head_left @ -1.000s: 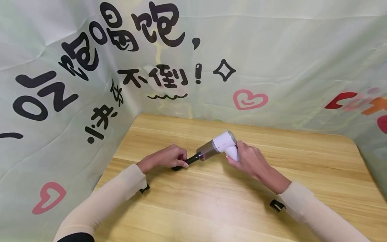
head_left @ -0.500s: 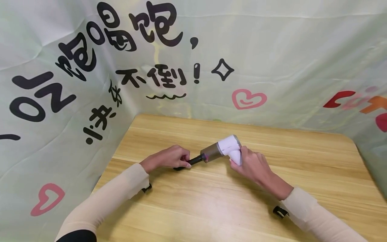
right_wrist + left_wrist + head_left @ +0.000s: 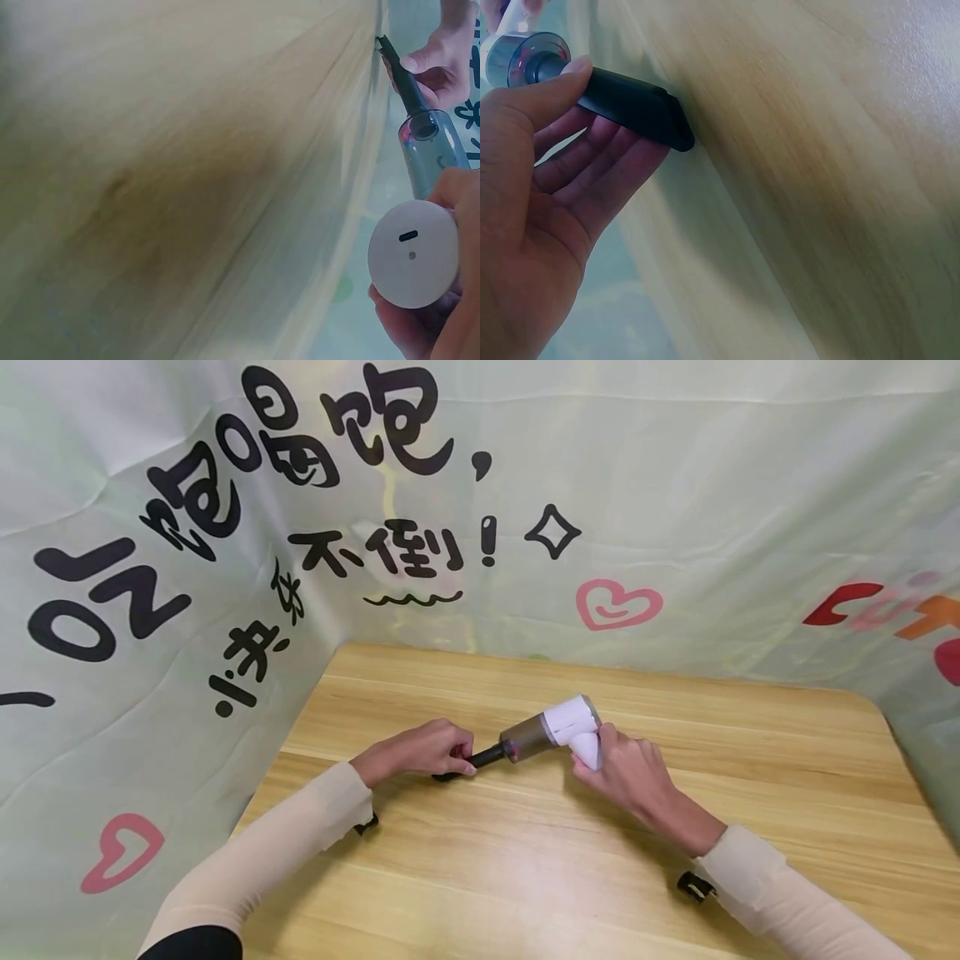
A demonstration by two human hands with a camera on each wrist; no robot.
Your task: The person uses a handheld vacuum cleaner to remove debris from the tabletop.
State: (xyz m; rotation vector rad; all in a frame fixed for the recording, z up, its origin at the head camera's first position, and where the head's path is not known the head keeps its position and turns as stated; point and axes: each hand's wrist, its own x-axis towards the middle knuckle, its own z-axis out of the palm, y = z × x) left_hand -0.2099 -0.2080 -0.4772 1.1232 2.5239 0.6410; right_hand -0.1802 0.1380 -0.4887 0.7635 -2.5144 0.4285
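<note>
A handheld vacuum cleaner [image 3: 568, 720] with a white body and a smoky clear dust cup [image 3: 527, 737] is held above the table between both hands. My right hand [image 3: 633, 777] grips its white handle [image 3: 586, 749]; the round end of that handle [image 3: 412, 253] faces the right wrist view. At the other end, my left hand [image 3: 423, 749] pinches the black nozzle [image 3: 634, 106], thumb on one side and fingers on the other. The nozzle's slanted tip sticks out past the fingers and is joined to the dust cup [image 3: 431, 146].
The wooden table [image 3: 480, 868] spreads under both arms. A pale fabric backdrop [image 3: 712, 485] with black lettering and pink hearts stands along its left and far sides. Small black devices [image 3: 696, 887] sit at the wrists.
Over the second, the vacuum cleaner and both hands have shifted slightly to the right, and the vacuum's white end has dropped a little. Both grips stay the same.
</note>
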